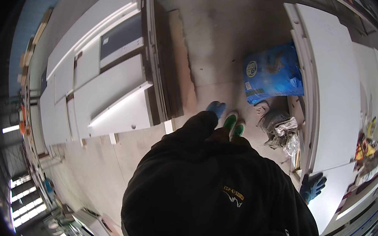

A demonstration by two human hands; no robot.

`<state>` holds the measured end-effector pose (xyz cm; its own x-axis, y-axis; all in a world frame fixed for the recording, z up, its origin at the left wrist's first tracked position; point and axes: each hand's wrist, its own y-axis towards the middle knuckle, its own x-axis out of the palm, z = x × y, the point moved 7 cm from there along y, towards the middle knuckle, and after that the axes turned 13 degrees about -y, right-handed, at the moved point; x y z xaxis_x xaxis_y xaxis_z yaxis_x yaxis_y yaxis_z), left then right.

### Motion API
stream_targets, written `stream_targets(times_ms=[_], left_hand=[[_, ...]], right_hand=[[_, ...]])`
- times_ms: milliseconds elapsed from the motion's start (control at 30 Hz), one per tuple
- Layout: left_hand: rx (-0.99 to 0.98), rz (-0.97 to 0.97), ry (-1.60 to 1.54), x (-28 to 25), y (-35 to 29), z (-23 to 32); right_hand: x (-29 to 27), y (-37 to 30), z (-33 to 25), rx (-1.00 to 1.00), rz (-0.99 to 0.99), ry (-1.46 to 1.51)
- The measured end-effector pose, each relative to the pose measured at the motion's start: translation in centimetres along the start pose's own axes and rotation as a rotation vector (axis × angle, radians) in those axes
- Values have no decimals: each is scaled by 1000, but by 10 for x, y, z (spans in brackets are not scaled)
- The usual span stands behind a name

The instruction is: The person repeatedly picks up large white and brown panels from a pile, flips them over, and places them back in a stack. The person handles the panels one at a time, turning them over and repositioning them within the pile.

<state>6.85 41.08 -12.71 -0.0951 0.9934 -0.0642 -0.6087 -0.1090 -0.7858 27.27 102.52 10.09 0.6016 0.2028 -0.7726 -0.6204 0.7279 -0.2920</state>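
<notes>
My right hand [313, 187], in a dark blue glove, rests with fingers spread on a white panel [333, 195] to my right. It grips nothing. My left hand [216, 109], in a lighter blue glove, hangs in front of me over the floor, near my green shoes [232, 123]. Its fingers look loosely extended and nothing shows in them, though the hand is small and slightly blurred. Beyond the right hand, a longer white panel [333, 89] lies along the same stack.
Stacked white panels [118, 98] stand at the left, a brown board [182, 59] along their side. A full blue bag [269, 72] lies on the floor ahead right, crumpled grey cloth and plastic [280, 127] beside it. Tools and small items [367, 145] clutter the far right.
</notes>
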Motion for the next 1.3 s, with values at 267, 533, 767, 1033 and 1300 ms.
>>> stream_targets(times_ms=[267, 533, 767, 1033, 1300], left_hand=[[-93, 537, -346, -233, -39, -78], [-233, 1212, -828, -440, -90, -25], [-161, 1181, -788, -516, -80, 7], [67, 1280, -1135, -530, -22, 0], [404, 1245, -1423, -518, 80, 150]], right_hand=[[-124, 3, -86, -380, 413, 31], [-243, -117, -356, -1301, 526, 428], [-250, -188, -507, -1628, 300, 290], [-290, -139, -593, -1541, 101, 93], [-376, -3, -733, -1554, 33, -80]])
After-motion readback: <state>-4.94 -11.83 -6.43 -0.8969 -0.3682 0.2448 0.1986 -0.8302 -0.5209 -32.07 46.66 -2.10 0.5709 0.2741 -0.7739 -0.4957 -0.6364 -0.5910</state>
